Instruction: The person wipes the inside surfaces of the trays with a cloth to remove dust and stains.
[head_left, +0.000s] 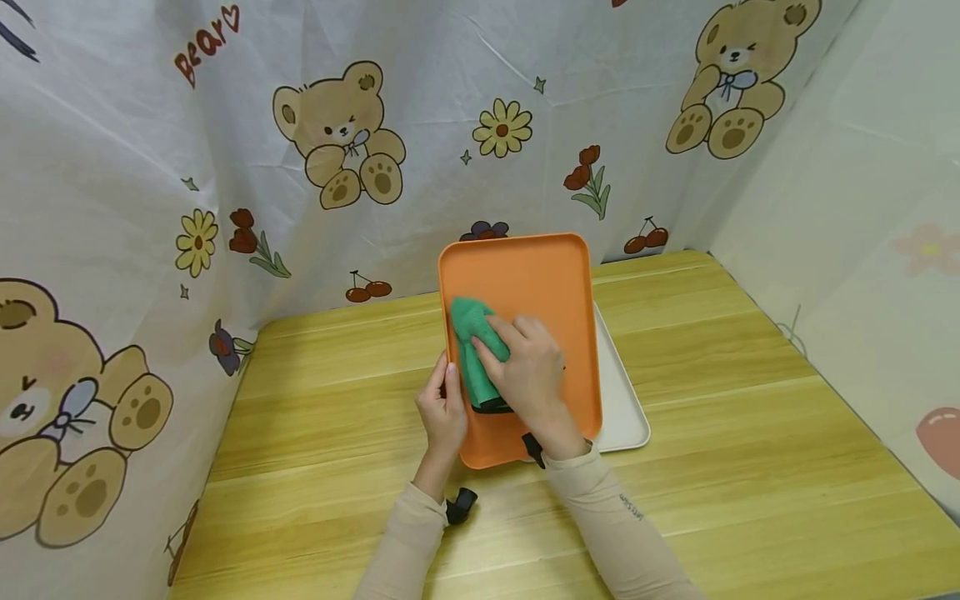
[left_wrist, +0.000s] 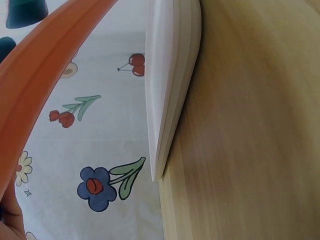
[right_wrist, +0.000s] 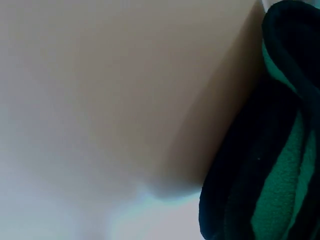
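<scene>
An orange rectangular tray (head_left: 517,271) is held up and tilted, its inner face toward me in the head view. My left hand (head_left: 444,410) grips its left rim, thumb in front. With my right hand (head_left: 531,367) I hold a folded green cloth (head_left: 474,358) against the left part of that face. Dark edging runs along the cloth (right_wrist: 282,190) in the right wrist view, where the pale area beside it is blurred. From the left wrist, only the side of the orange tray (left_wrist: 30,80) and a bit of the hand (left_wrist: 11,215) show.
Behind the orange tray, white trays (head_left: 621,404) lie on the wooden table (head_left: 322,433); their layered rims (left_wrist: 175,75) show from the left wrist. A bear-print curtain (head_left: 435,50) hangs along the back and left. A pale wall covering (head_left: 847,142) stands at the right.
</scene>
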